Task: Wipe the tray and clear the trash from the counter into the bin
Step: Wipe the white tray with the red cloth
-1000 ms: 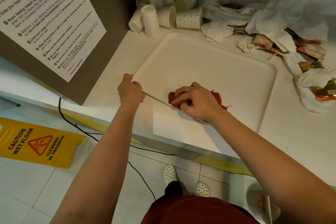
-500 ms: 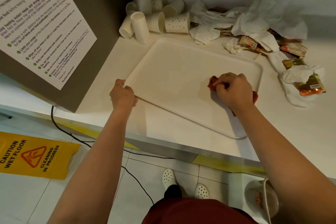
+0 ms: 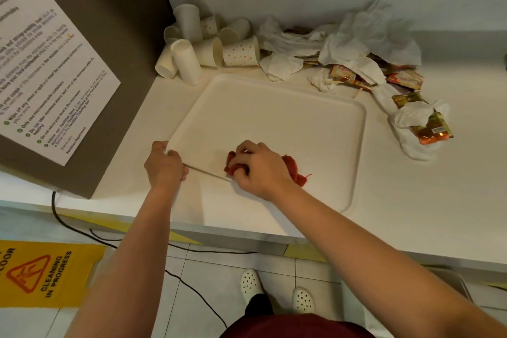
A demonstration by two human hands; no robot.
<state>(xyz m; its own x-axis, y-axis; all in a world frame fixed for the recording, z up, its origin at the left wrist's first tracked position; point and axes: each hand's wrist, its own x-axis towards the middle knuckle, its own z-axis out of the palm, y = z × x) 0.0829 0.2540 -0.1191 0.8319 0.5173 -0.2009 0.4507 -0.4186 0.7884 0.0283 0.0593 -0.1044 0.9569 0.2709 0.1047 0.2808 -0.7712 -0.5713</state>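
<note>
Clearly the tray (image 3: 274, 123) lies at mid-frame on the counter (image 3: 411, 214), its near corner close to the front edge. At lower centre the left hand (image 3: 164, 166) grips the tray's near-left corner, and the right hand (image 3: 260, 167) bunches a red cloth (image 3: 295, 170) against the tray's near rim. A hard stroke could likely push the tray into the cups (image 3: 214, 44) at upper left, or scatter the tissues (image 3: 367, 41) and wrappers (image 3: 430, 132) at upper right. The bin is not visible.

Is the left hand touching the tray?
Touching. The head view shows the left hand gripping the tray at its near left corner, fingers curled over the rim with no gap.
</note>
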